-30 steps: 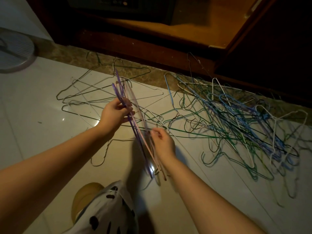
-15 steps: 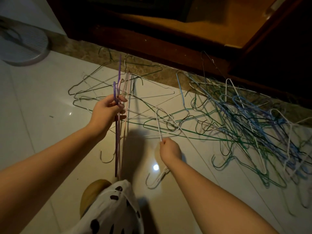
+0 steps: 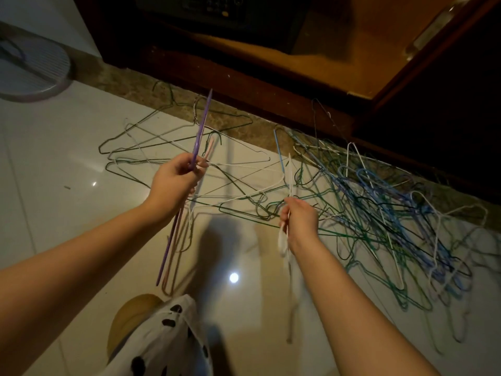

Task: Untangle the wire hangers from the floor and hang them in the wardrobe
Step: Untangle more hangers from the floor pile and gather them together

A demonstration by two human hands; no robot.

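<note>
My left hand (image 3: 176,183) grips a bundle of purple and pink wire hangers (image 3: 199,137), held upright and seen edge-on above the floor. My right hand (image 3: 299,219) grips a white wire hanger (image 3: 289,169), also edge-on; its lower part is motion-blurred. A tangled pile of blue, green and white hangers (image 3: 379,210) lies on the floor to the right. Several loose dark and white hangers (image 3: 173,147) lie flat beyond my left hand. The open wardrobe (image 3: 311,58) stands just behind them, its wooden bottom shelf lit.
A round white ribbed fan base (image 3: 29,69) sits at the far left. A dark safe with a keypad (image 3: 217,9) stands inside the wardrobe. The wardrobe door (image 3: 439,36) hangs open at right. My knee in spotted cloth (image 3: 162,340) is at the bottom.
My hands have separated: the left turned its coloured bundle upright, while the right took hold of a white hanger and lifted it off the floor to the right.
</note>
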